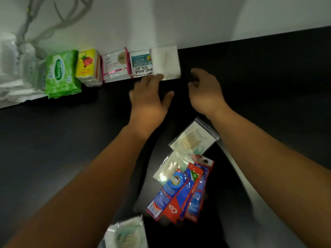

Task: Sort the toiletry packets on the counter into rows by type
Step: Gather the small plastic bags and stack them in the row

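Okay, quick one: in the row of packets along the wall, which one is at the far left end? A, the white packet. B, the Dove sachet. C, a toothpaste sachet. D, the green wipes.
D: the green wipes lie at the far left end, with the yellow pack next on their right.
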Motion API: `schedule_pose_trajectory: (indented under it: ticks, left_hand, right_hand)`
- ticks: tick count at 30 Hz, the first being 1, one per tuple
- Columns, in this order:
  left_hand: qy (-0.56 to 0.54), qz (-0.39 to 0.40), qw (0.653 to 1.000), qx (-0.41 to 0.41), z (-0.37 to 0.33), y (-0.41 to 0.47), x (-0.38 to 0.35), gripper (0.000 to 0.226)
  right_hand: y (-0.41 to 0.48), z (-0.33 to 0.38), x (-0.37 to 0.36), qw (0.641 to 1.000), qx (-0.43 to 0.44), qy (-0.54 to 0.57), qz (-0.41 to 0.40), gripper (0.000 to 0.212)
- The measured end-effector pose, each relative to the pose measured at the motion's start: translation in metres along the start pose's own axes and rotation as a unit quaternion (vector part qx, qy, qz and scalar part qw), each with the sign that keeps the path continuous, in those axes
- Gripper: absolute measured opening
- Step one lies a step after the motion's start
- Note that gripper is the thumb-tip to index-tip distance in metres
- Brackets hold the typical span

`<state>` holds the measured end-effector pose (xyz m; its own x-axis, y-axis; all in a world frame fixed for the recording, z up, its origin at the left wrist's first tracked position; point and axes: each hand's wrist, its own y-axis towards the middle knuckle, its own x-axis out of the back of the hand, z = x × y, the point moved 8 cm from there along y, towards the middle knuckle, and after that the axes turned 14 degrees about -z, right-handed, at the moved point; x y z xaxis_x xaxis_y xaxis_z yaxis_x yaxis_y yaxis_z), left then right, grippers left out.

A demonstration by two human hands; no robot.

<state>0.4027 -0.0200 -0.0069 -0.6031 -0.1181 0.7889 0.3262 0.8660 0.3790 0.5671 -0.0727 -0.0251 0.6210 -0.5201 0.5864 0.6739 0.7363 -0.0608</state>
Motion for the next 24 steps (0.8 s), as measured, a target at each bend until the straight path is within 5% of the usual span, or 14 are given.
schedule_pose_trajectory:
  ticks: [5,10,16,24]
  left_hand:
    - [-0.112,0.066,0.991,0.029,-0.028,-0.066,0.004,0.022]
    - [-0.064,0.167,0.981,0.078,-0.012,-0.125,-0.003,0.033]
    - [-0.049,0.201,0.97,0.126,0.006,-0.158,0.01,0.051]
    - [-0.089,0.212,0.953,0.196,0.015,-0.146,0.02,0.022]
  right_hand:
    - [-0.062,-0.028,0.032,0.996,0.032,-0.082,-0.01,0.043]
    - [-0.111,-0.067,0.046,0.987,0.019,-0.16,-0.02,0.054]
    - [-0.126,-0.079,0.044,0.983,-0.027,-0.171,-0.061,0.064]
    - [-0.107,-0.084,0.033,0.978,-0.117,-0.168,-0.035,0.051]
